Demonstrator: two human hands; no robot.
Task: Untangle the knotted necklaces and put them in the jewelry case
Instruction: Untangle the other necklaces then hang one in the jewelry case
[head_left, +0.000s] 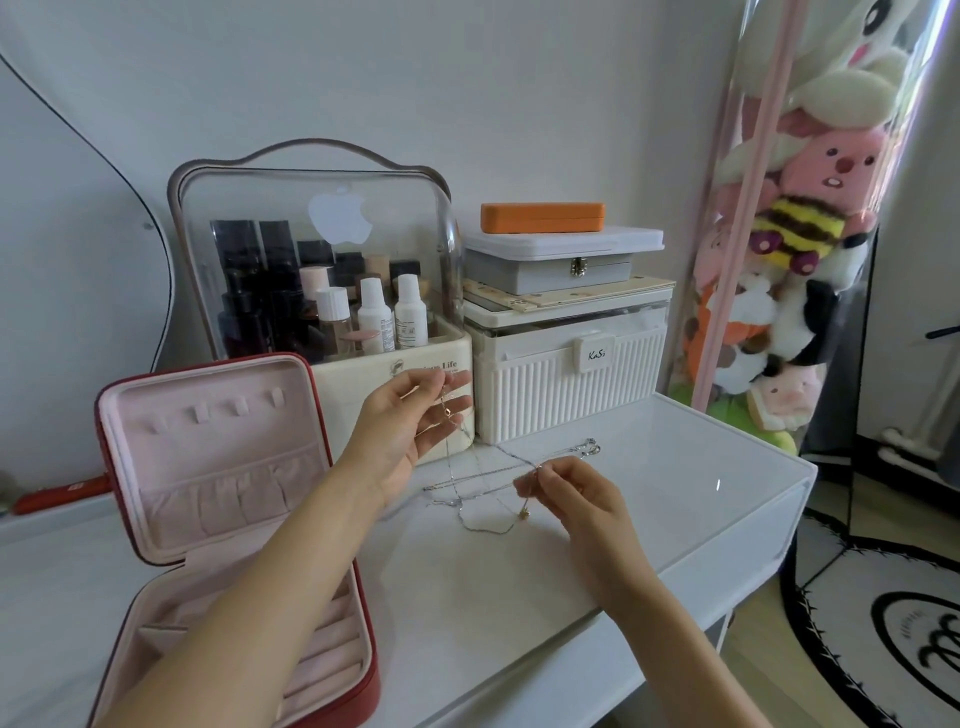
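Two hands over white tabletop (519, 597), jewelry case (171, 467) open at near left, lid upright, pink lining facing right. Right hand (576, 501) low, fingertips pinching thin chain, gold pendant (523, 514) dangling just beneath. Left hand (410, 421) higher and farther, palm up, fingers loosely pinching clasp end. Tangled necklaces (483, 488) strung diagonally between both grips, slack loops lying on tabletop. Bare surface to right up to edge. Behind, cosmetics organizer (322, 270) and ribbed storage box (566, 374) against wall.
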